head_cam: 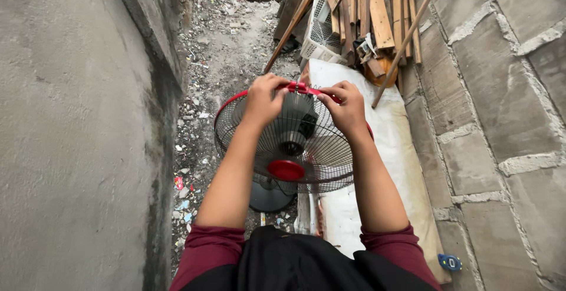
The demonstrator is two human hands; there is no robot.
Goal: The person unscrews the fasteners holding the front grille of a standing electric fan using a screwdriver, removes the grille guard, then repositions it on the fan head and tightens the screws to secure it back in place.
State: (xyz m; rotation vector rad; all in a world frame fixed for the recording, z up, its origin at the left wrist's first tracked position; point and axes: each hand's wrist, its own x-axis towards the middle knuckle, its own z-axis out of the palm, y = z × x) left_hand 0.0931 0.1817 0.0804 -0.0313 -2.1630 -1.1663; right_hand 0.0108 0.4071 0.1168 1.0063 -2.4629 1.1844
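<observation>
A standing fan with a dark wire cage (318, 149), a red rim and a red centre cap (286, 169) is in front of me, seen from above. Its grey motor housing (296, 114) shows behind the cage, and its round dark base (268, 195) rests on the ground below. My left hand (263, 98) grips the top of the red rim from the left. My right hand (346, 107) pinches the same rim from the right, next to a red clip (302, 87) at the top. Both forearms reach out from maroon sleeves.
I stand in a narrow alley with a grey plastered wall (71, 132) on the left and a block wall (501, 102) on the right. A white slab (389, 167) lies along the right. Wooden planks (371, 8) and a white plastic basket (321, 32) are stacked ahead. Rubble covers the ground (218, 49).
</observation>
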